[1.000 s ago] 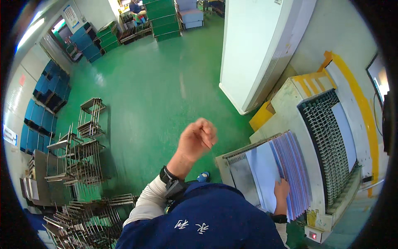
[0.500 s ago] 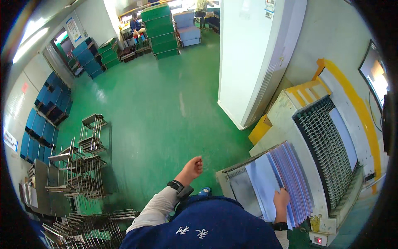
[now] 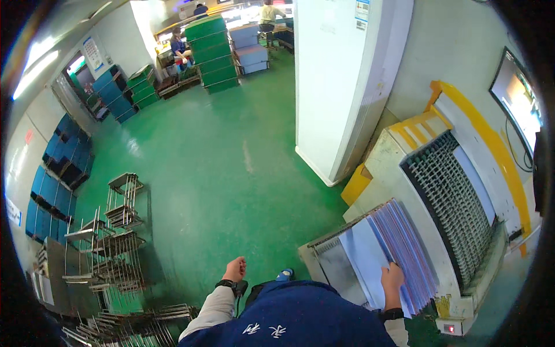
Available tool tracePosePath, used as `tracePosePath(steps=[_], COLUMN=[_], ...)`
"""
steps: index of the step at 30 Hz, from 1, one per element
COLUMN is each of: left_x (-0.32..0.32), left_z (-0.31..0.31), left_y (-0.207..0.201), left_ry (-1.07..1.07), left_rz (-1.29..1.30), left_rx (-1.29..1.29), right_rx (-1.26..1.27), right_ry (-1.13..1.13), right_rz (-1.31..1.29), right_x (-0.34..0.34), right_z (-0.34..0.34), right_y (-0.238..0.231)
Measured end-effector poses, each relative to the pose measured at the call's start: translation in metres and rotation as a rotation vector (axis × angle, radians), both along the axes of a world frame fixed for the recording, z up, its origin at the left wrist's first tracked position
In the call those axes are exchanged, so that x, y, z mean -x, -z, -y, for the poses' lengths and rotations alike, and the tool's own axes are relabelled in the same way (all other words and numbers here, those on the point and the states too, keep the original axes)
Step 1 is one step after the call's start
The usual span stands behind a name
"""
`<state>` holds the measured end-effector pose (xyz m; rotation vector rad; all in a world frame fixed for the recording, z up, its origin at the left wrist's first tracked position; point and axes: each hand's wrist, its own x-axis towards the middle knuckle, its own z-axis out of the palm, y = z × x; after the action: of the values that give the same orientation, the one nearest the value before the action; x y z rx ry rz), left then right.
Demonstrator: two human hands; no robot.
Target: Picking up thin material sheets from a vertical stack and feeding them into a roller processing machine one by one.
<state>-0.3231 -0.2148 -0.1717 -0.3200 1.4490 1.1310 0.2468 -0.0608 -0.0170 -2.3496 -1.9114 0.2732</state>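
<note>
My left hand (image 3: 235,269) is held low over the green floor, its fingers curled into a fist with nothing visible in them. A black band is around that wrist. At the right, my right hand (image 3: 393,281) is closed at the edge of a row of thin sheets (image 3: 407,248), fingers bent over them; the fingertips are partly hidden. These sheets lean closely together, with pale blue faces and some reddish-brown edges. A wider pale blue sheet (image 3: 365,248) lies at the left of the row, on a grey metal rack (image 3: 334,263).
Beside the rack stands a machine with a bed of small rollers (image 3: 454,202). A white cabinet (image 3: 338,87) rises ahead. Metal rack frames (image 3: 120,237) stand at the left. Stacked green bins (image 3: 211,55) and blue bins (image 3: 55,205) line the room; people sit at far benches.
My left hand has dropped nearer my body and moved left, still closed. The right hand stays on the sheets. The view has shifted slightly.
</note>
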Motion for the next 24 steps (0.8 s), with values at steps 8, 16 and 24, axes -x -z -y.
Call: tracePosePath(steps=[8, 16, 24], left_x=[0.022, 0.000, -0.003], left_z=[0.009, -0.007, -0.042], left_y=[0.014, -0.016, -0.027], left_ry=[0.852, 1.291, 1.476], left_rz=[-0.382, -0.232, -0.068], left_rx=[-0.176, -0.381, -0.067], right_rx=[0.064, -0.049, -0.273], right_ry=[0.010, 0.087, 0.258], right_rz=[-0.097, -0.098, -0.477], right_x=[0.018, 0.003, -0.099], right_z=[-0.010, 0.004, 0.046], right_y=[-0.035, -0.188, -0.241])
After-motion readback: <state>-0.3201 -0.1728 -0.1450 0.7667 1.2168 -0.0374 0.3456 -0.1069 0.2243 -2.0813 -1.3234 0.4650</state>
